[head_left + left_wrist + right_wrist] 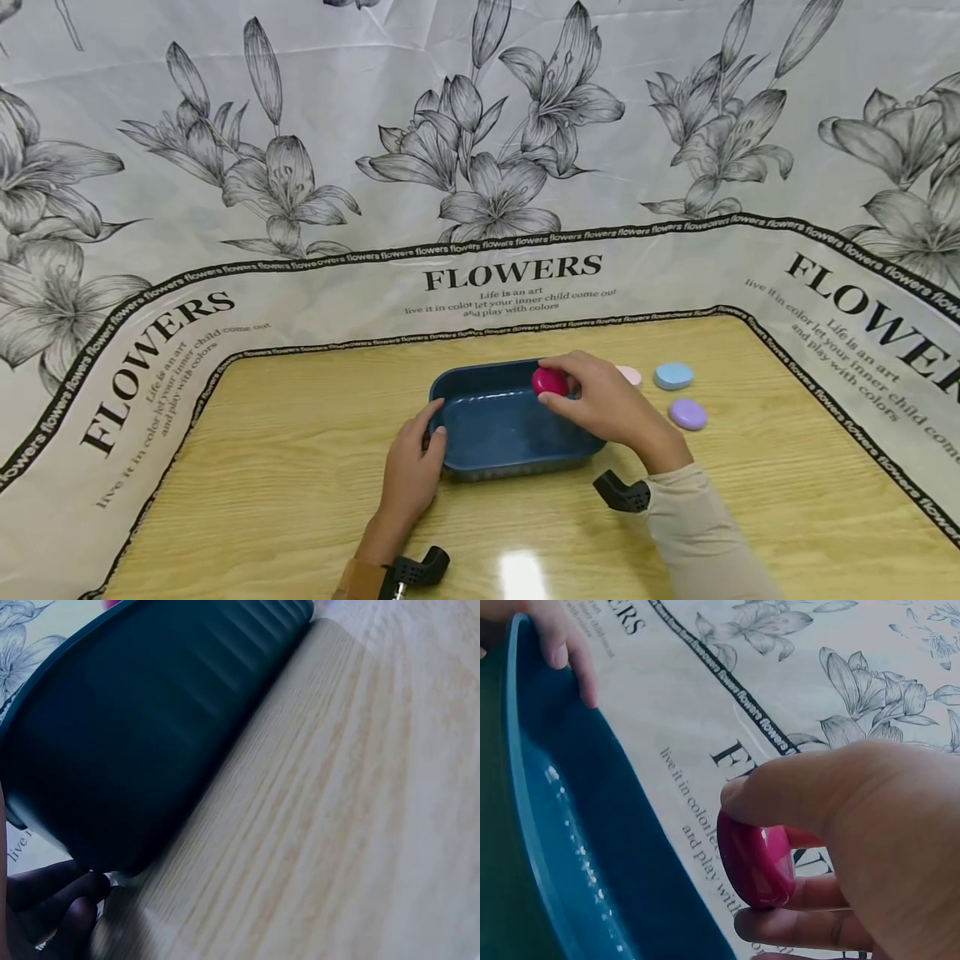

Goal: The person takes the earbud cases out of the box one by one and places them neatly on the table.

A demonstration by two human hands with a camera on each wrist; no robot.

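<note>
A deep blue rectangular basin (517,421) with rounded corners sits on the table in the head view. My right hand (603,396) pinches a smooth, glossy magenta oval piece (550,382) between thumb and fingers, over the basin's right end. In the right wrist view that oval piece (756,860) is upright on edge, above the rim. At the basin's left end my left hand (412,458) grips the rim, and its fingertips (587,686) hook over the wall in the right wrist view. The basin's ribbed outer side (157,727) fills much of the left wrist view.
Right of the basin lie a light blue oval piece (673,376), a purple one (687,413) and a pale pink one (630,376), partly hidden by my right hand. A flower-printed cloth (345,300) borders the wooden table (300,433) at the back and sides.
</note>
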